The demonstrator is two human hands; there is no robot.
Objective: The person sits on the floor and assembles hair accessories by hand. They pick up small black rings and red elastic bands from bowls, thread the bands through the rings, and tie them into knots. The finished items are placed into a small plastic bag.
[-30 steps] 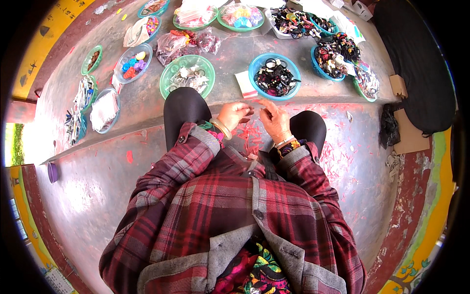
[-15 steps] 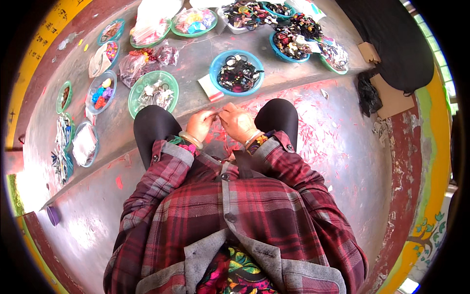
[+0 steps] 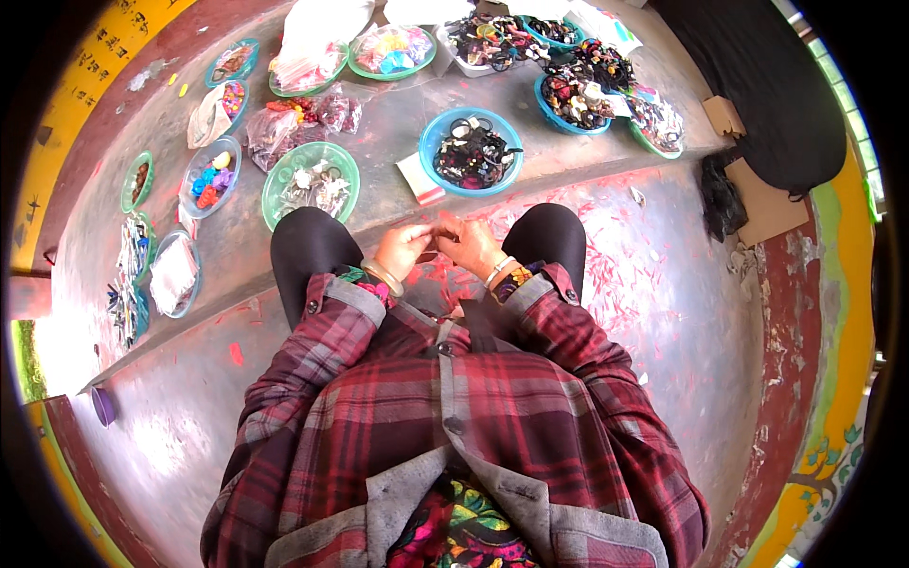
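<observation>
Between my knees, my left hand [image 3: 401,250] and my right hand [image 3: 472,245] meet fingertip to fingertip. Both are closed in a pinch. Whatever they hold is too small to make out. Just beyond them stands a blue basin [image 3: 471,192] with black elastic bands and small pale pieces in it. A white and red card [image 3: 418,178] lies against its left side. Past my left knee, a green basin [image 3: 268,200] holds whitish and silvery small parts.
Many basins crowd the raised ledge [image 3: 379,133]. One blue oval basin [image 3: 185,204] has coloured pieces; another, far right, a blue bowl [image 3: 568,130], holds dark trinkets. Red scraps [image 3: 615,246] litter the lower floor. Right are a black bag [image 3: 724,197] and cardboard [image 3: 776,204].
The whole view has shifted slightly, so everything sits a little lower and to the right. My right fingers have changed their pose over the left fingertips; both hands stay together.
</observation>
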